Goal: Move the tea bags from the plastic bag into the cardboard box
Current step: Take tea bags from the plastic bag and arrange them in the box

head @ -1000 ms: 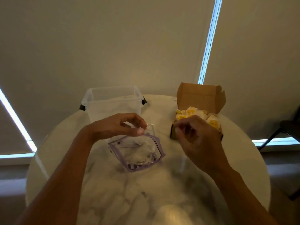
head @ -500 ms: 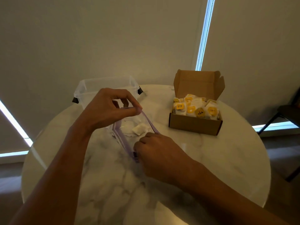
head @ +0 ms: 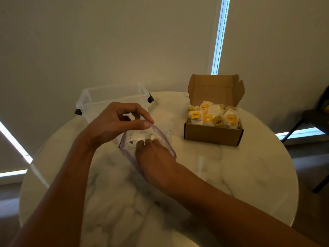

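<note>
A clear plastic bag with a purple rim lies on the round marble table, mouth toward me. My left hand pinches its upper rim and holds the mouth open. My right hand is pushed into the bag, fingertips curled down against a white tea bag; the plastic hides whether they grip it. To the right stands the open cardboard box, lid up, with several yellow-labelled tea bags in it.
A clear plastic tub with black clips stands behind my left hand at the table's far edge. A dark chair is off the table's right side. Bare marble lies in front of the bag and box.
My right hand came back from the cardboard box, entered the bag's mouth and has pushed deeper to the tea bag. My left hand lifted the rim and keeps it pinched.
</note>
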`<action>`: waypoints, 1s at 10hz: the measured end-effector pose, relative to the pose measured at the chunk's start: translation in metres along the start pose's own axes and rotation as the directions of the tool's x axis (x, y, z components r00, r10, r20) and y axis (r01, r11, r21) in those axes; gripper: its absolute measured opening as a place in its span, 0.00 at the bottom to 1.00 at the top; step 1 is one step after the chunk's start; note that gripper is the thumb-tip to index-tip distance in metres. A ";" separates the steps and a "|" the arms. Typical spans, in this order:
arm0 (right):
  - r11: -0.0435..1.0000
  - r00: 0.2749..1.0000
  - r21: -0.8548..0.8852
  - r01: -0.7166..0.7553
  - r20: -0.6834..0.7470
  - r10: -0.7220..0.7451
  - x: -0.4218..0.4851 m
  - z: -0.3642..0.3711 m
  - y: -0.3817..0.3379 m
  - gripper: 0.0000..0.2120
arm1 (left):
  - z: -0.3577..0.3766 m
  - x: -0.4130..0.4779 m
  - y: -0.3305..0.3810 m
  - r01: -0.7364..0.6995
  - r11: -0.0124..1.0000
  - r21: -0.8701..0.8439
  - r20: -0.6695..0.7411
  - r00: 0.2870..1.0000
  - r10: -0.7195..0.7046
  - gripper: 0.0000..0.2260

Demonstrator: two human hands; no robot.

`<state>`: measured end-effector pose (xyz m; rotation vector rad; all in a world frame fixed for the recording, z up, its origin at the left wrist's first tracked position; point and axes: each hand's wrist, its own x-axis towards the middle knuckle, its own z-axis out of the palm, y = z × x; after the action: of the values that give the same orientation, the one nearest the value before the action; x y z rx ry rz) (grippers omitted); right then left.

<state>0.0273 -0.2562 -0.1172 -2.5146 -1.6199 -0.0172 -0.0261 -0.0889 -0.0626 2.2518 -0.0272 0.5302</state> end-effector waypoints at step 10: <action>0.299 0.934 0.939 0.167 -0.248 0.258 -0.064 -0.034 0.116 0.10 | 0.028 0.001 -0.031 0.423 0.906 -0.015 0.124 0.900 -0.418 0.37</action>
<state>0.1082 -0.3653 -0.1028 -1.4280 -0.8851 0.3776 -0.0088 -0.0876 -0.1009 2.1577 0.3791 0.1597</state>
